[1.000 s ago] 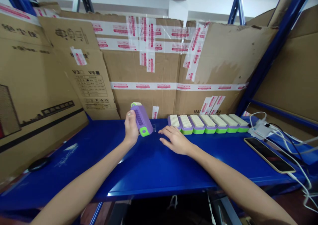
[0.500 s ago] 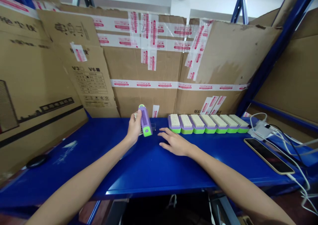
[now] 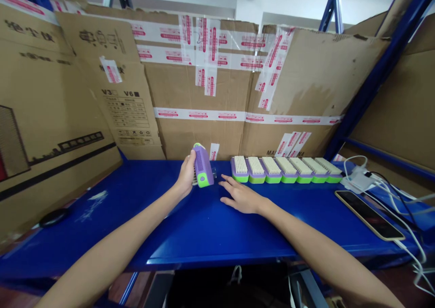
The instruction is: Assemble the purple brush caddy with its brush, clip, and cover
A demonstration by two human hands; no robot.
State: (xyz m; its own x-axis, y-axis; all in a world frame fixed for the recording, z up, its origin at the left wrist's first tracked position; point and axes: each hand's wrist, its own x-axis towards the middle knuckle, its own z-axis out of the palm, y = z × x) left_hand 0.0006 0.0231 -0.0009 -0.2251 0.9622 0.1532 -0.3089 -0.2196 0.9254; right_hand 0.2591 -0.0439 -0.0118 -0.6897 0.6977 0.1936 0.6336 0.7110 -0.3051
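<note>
Turned since a second ago: purple-and-green brush (image 3: 203, 166), then showing its broad purple back, now held on edge, slightly farther right and closer to the row of brushes (image 3: 285, 170). Gripped in the left hand (image 3: 187, 175), fingers wrapped around the bristle side and thumb at the near edge, just above the blue shelf (image 3: 190, 226), left of the row with a clear gap between. Resting flat on the shelf between the held brush and the row, the right hand (image 3: 242, 194), fingers spread and holding nothing, fingertips pointing toward the held brush. Standing bristles-up along the back of the shelf, six matching brushes side by side, touching one another. Right of the row, a white charger (image 3: 357, 177) with cables, and nearer than that a phone (image 3: 369, 215) lying flat. Behind the row, taped cardboard boxes (image 3: 217, 95). Far left of the row, a dark round object (image 3: 53, 217) on the shelf.
</note>
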